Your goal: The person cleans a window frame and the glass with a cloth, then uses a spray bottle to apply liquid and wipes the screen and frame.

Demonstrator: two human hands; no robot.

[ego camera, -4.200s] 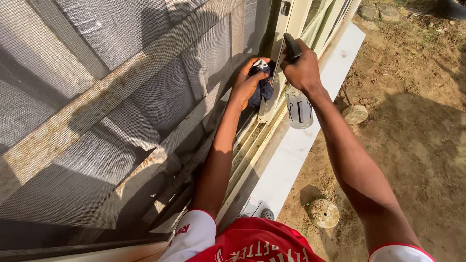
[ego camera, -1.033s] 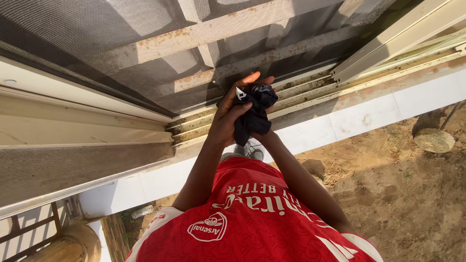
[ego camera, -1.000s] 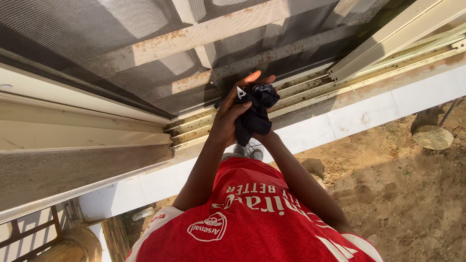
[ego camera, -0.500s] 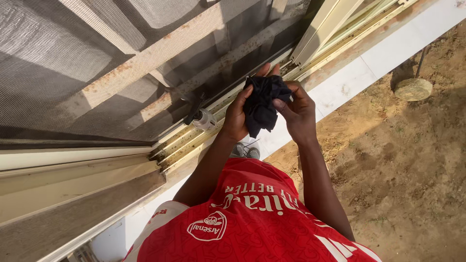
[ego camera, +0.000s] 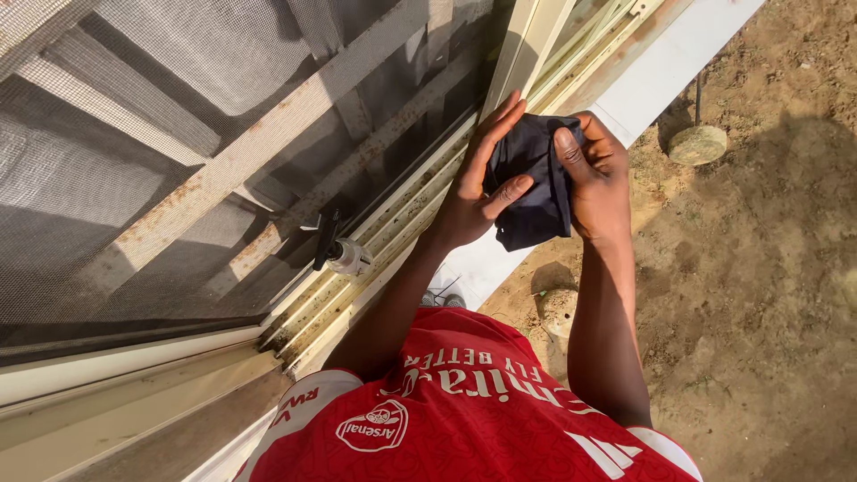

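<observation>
Both my hands are raised in front of a sliding window's track. A dark navy cloth [ego camera: 536, 192] is spread between them. My left hand [ego camera: 478, 183] presses flat against the cloth's left side, fingers extended. My right hand [ego camera: 596, 174] grips the cloth's right edge with thumb and fingers. A spray bottle [ego camera: 337, 250] with a black trigger head rests in the dirty window track [ego camera: 393, 223], left of my hands and touched by neither.
A rusty metal grille with mesh screen [ego camera: 205, 152] fills the upper left. A white sill [ego camera: 661, 71] runs along the frame. Bare dirt ground [ego camera: 768, 295] lies to the right, with a round stone [ego camera: 698, 143] near the sill.
The view swung around. The cloth, bunched in both hands before, is now spread out flat between them. The spray bottle came into view in the track.
</observation>
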